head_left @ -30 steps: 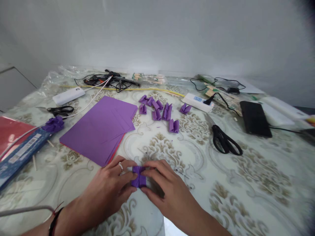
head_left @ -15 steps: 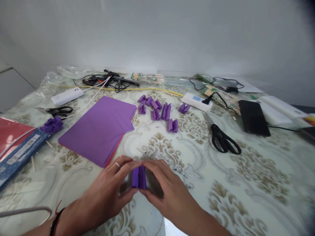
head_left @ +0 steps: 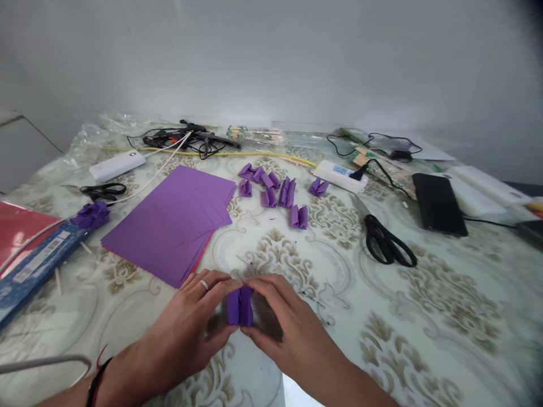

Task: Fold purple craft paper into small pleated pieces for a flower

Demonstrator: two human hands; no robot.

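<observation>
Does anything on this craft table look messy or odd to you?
Nothing looks damaged or spilled. The purple paper stack is fanned unevenly, a red sheet showing beneath. Both hands, left hand and right hand, pinch a folded purple piece.

A home craft table set against a plain white wall.

A patterned cloth under clear plastic covers the table, the sort found in a house. Paper-craft supplies lie about it: a stack of purple sheets, small folded purple pieces, two pairs of black scissors, a glue gun, beside a power strip and a phone.
</observation>
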